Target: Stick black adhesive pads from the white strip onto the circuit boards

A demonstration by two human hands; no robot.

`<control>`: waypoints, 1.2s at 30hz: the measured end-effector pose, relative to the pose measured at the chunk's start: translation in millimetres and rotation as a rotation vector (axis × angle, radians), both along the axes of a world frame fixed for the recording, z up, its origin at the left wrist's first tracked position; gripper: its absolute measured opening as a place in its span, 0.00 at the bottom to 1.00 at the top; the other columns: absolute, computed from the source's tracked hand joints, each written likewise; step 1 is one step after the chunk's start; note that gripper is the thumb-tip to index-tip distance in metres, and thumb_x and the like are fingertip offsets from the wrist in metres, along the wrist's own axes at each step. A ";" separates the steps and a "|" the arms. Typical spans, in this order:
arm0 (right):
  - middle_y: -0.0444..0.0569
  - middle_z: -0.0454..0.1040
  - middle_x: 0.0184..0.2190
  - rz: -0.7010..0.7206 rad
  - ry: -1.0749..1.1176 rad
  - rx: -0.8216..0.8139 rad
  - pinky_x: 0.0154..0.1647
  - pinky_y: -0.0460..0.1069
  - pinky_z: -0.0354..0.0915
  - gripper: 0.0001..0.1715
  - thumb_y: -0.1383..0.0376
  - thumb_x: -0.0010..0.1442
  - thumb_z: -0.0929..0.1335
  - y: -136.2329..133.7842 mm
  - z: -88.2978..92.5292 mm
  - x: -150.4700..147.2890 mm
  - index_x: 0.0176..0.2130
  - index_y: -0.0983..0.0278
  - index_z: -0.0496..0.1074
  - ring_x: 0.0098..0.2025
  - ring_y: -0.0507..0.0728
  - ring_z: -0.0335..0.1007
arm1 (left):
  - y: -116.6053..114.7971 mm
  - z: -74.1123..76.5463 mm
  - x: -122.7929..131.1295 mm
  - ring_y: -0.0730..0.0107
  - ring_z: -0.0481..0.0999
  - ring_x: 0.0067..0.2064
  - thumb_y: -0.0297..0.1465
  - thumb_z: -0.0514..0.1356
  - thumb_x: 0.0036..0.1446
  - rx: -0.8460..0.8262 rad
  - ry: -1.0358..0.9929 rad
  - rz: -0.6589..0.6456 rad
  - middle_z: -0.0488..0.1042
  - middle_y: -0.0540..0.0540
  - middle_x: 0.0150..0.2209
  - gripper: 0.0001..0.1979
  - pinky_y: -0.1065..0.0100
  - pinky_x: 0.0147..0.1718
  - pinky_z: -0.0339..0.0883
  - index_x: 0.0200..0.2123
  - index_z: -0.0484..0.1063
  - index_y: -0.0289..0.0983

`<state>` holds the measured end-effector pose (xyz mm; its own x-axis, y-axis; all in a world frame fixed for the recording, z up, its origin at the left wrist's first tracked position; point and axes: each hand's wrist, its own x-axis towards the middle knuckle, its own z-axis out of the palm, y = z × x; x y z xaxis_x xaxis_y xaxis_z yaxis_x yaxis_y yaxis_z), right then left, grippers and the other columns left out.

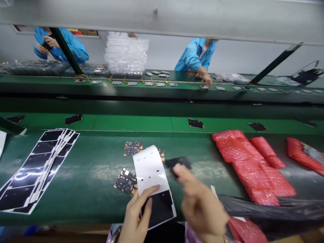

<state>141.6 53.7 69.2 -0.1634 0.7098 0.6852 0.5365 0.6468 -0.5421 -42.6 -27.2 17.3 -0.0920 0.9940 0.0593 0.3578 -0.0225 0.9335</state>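
head view, red bubble bags [249, 165], black sheets [37, 172]

One left hand [135, 216], one right hand [202, 199]. Three circuit boards [126, 182] near centre, five black pieces [195, 123] on the far green belt, four red foam bags [240, 155] at right, two blue-smocked co-workers [194, 55] beyond.

L hand [135, 214] holding white liner sheet [149, 168], R hand [202, 202] pinching black film piece [178, 162], PCBs [126, 181] on green conveyor [88, 168]
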 end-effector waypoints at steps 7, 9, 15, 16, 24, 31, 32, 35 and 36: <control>0.61 0.72 0.62 0.175 -0.197 -0.034 0.64 0.61 0.70 0.30 0.61 0.75 0.62 -27.5 -60.3 3.5 0.71 0.68 0.57 0.66 0.63 0.66 | -4.6 -13.7 -40.7 0.57 0.82 0.44 0.36 0.60 0.66 0.076 0.097 0.149 0.81 0.40 0.45 0.15 0.61 0.50 0.75 0.51 0.80 0.40; 0.57 0.70 0.64 0.215 -0.416 -0.099 0.67 0.66 0.64 0.31 0.65 0.71 0.66 -28.3 -85.4 18.9 0.70 0.64 0.59 0.68 0.65 0.63 | -3.6 -11.2 -50.2 0.58 0.82 0.42 0.37 0.61 0.65 0.098 0.082 0.194 0.81 0.41 0.41 0.14 0.63 0.47 0.76 0.49 0.82 0.39; 0.51 0.70 0.65 0.426 -0.647 -0.219 0.67 0.80 0.49 0.30 0.69 0.67 0.69 -13.0 -107.1 60.2 0.66 0.57 0.67 0.72 0.71 0.52 | -5.2 -14.4 -44.6 0.55 0.81 0.51 0.33 0.57 0.68 0.170 0.139 0.089 0.80 0.40 0.49 0.17 0.59 0.57 0.71 0.55 0.79 0.43; 0.53 0.72 0.63 0.423 -0.544 -0.265 0.67 0.79 0.52 0.28 0.66 0.67 0.70 -10.3 -98.8 62.4 0.64 0.57 0.69 0.72 0.71 0.53 | -5.3 -13.9 -39.8 0.55 0.79 0.54 0.32 0.55 0.69 0.188 0.147 0.073 0.79 0.41 0.53 0.18 0.59 0.59 0.69 0.56 0.78 0.45; 0.48 0.82 0.31 0.498 0.550 -1.199 0.35 0.46 0.74 0.26 0.47 0.54 0.78 -4.3 -26.8 14.2 0.43 0.63 0.80 0.32 0.54 0.79 | -1.8 -3.6 -26.5 0.57 0.77 0.59 0.25 0.51 0.68 0.314 0.273 -0.184 0.74 0.42 0.61 0.25 0.63 0.55 0.74 0.63 0.71 0.49; 0.46 0.79 0.26 0.106 0.311 -0.735 0.34 0.47 0.71 0.11 0.59 0.60 0.74 -13.0 -20.9 19.0 0.29 0.62 0.79 0.28 0.54 0.75 | -6.7 -35.3 -46.0 0.57 0.79 0.56 0.18 0.51 0.62 0.327 0.664 -0.079 0.69 0.39 0.65 0.29 0.74 0.42 0.77 0.61 0.73 0.45; 0.47 0.79 0.26 0.052 0.324 -0.735 0.34 0.47 0.71 0.11 0.58 0.59 0.75 -13.6 -26.6 24.0 0.31 0.62 0.80 0.29 0.55 0.76 | -5.4 -33.8 -47.8 0.58 0.78 0.57 0.18 0.51 0.62 0.306 0.675 -0.071 0.68 0.40 0.65 0.31 0.74 0.45 0.75 0.64 0.70 0.46; 0.46 0.74 0.19 -0.053 0.475 -0.981 0.21 0.46 0.65 0.23 0.48 0.52 0.77 -14.6 -56.8 34.1 0.28 0.64 0.75 0.21 0.54 0.69 | 0.2 -20.2 -51.5 0.65 0.72 0.63 0.20 0.52 0.65 0.286 0.556 0.045 0.65 0.47 0.68 0.31 0.75 0.60 0.64 0.68 0.64 0.48; 0.44 0.70 0.17 -0.083 0.534 -1.070 0.17 0.45 0.59 0.27 0.44 0.49 0.78 -15.8 -69.0 35.2 0.26 0.64 0.73 0.18 0.52 0.65 | 1.9 -14.6 -52.4 0.67 0.70 0.65 0.21 0.52 0.66 0.300 0.506 0.094 0.64 0.50 0.68 0.30 0.76 0.63 0.59 0.67 0.64 0.49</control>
<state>176.8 37.9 0.2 0.0350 0.9560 -0.2912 0.0990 -0.2933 -0.9509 -95.0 -25.3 2.7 -0.0662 0.9161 0.3954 0.7699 -0.2051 0.6043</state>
